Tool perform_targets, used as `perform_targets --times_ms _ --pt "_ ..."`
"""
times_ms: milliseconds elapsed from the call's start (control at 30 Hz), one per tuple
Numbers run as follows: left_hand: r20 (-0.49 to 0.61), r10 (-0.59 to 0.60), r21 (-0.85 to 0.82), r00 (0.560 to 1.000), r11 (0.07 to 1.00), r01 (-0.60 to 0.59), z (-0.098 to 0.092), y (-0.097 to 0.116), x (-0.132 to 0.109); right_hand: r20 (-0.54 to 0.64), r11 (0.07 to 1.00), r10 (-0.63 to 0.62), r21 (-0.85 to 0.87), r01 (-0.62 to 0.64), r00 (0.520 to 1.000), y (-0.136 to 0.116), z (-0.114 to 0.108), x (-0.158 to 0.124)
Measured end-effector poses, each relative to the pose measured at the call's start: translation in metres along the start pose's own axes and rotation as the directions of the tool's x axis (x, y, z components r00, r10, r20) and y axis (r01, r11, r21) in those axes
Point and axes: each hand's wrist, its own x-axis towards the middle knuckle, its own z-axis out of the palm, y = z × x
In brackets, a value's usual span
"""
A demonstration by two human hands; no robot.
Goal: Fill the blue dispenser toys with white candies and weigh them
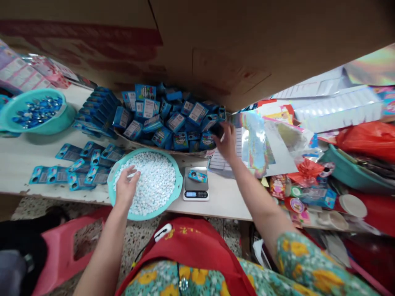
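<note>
My left hand (127,187) is over a turquoise basin (178,181) filled with small white pellets (154,176). Its thumb and fingers are apart, and I see nothing held in them. At the right end of a carton (203,153) heaped with small blue printed boxes (175,121) is my right hand (227,142). Thumb and fingers there are spread beside the end boxes; contact with one is unclear. Between the hands, a small digital scale (196,195) bears a blue packet (197,176) lying flat on its plate.
Flat blue packs (83,164) lie left of the basin, near a stacked row (97,111). A second turquoise basin (55,125) holds shiny blue pieces. Plastic sheets (256,144) and assorted packages crowd the right. A big cardboard box (197,45) overhangs the back; a pink stool (61,250) stands below left.
</note>
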Motion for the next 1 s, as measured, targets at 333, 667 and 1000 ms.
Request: perform_targets --times_ms 333,667,1000 --pt "-0.041 -0.098 -0.13 0.994 0.987 0.092 -0.007 -0.007 -0.025 0.273 0.985 -0.108 -0.103 0.141 0.956 0.055 0.027 0.075" --pt "-0.105 -0.089 -0.18 0.991 0.981 0.069 0.011 0.017 -0.042 0.052 0.986 0.166 0.009 -0.167 0.985 0.0 -0.107 -0.072" --pt "0.073 0.044 -0.1 0.996 0.994 -0.036 0.059 0.031 -0.015 0.173 0.807 0.591 -0.115 -0.58 0.788 0.024 -0.085 -0.246"
